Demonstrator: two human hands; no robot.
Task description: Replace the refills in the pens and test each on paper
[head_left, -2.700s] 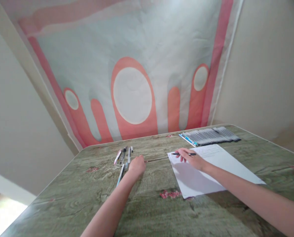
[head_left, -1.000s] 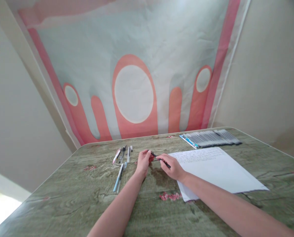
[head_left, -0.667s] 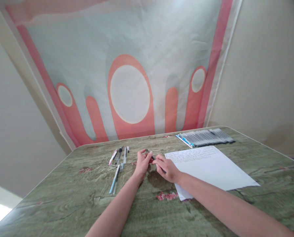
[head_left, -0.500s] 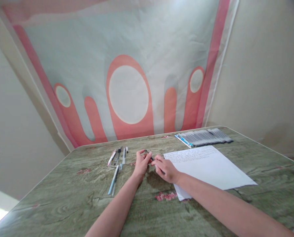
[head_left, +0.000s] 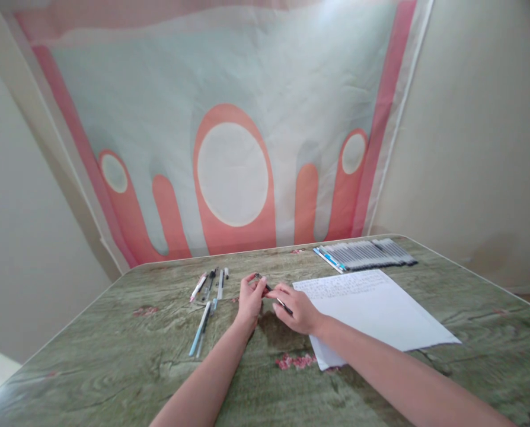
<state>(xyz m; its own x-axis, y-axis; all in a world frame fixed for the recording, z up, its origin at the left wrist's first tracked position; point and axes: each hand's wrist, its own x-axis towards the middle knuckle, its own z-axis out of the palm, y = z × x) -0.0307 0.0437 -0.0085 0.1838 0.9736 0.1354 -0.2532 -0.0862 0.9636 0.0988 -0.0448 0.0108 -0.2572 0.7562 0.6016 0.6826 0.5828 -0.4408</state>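
Both my hands hold one dark pen (head_left: 284,306) between them, just above the table. My left hand (head_left: 251,300) pinches its far end between thumb and fingers. Around the nearer part of the pen, the fingers of my right hand (head_left: 298,309) are closed. A sheet of white paper (head_left: 372,314) lies under my right wrist and forearm, with lines of handwriting along its upper part. To the left of my left hand rest several loose pens and parts, among them a light blue pen (head_left: 200,330), a white and pink pen (head_left: 198,287) and a clear tube (head_left: 220,284).
A row of many thin pens or refills (head_left: 372,254) lies at the back right, beside a blue and white packet (head_left: 330,258). The wood-patterned table (head_left: 114,350) has pink flower prints. Behind it hangs a pink and grey cloth (head_left: 287,77).
My right hand's fingers have shifted on the pen, and more of its near end shows. The view has tilted slightly. The loose pens and the paper stay in place.
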